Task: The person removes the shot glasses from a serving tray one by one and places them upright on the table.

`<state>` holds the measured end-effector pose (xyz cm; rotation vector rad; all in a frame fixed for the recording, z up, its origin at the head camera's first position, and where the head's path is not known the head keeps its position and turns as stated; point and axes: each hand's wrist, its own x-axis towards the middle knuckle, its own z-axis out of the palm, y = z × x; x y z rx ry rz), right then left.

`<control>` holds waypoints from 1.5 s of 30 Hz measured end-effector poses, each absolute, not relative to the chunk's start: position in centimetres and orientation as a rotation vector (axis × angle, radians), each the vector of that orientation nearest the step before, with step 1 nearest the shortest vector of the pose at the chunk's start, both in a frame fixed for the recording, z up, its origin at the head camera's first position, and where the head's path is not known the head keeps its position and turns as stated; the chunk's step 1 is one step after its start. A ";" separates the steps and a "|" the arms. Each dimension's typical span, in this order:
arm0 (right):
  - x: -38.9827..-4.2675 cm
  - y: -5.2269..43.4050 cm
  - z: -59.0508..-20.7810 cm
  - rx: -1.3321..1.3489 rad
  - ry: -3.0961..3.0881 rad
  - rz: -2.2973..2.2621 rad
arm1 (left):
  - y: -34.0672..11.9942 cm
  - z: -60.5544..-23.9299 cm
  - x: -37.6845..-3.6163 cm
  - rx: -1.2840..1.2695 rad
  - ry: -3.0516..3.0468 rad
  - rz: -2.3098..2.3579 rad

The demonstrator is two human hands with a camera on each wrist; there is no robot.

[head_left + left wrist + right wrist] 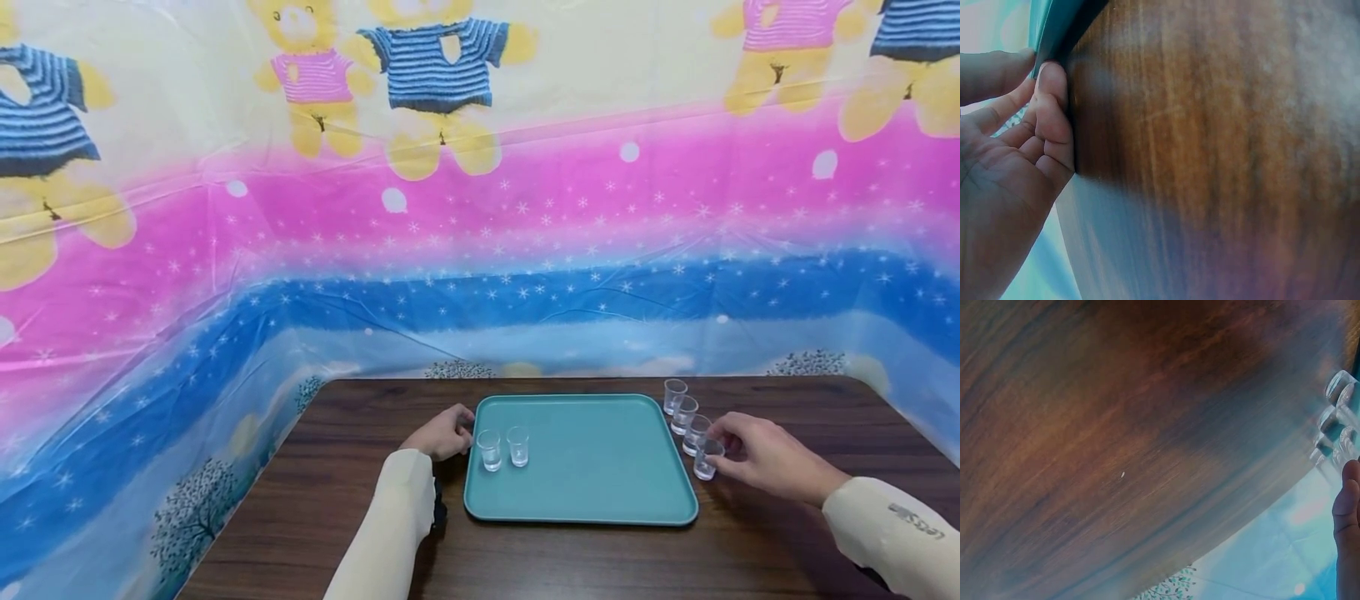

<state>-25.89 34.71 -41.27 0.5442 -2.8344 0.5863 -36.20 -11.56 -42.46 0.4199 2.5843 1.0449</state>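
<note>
Two glasses stand on the tray; four others, apparently left to load, line the surface just right of it. The left hand grips the tray's edge, the right hand the nearest glass.

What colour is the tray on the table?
The tray is teal green; the head view shows it best.

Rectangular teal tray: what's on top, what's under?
On the teal tray: two small clear cups, upright, near its left edge. Under it: hidden; the dark brown wood-grain table shows only around it, anything directly beneath is covered.
</note>
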 end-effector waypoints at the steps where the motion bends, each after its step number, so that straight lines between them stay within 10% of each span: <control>1: -25.9 34.7 -41.2 0.549 -2.825 0.587 | -11.6 -42.5 -36.2 0.421 2.585 1.045; 45: -31.1 18.2 -41.4 0.902 -2.740 0.655 | -11.7 -42.7 -36.2 0.420 2.599 1.046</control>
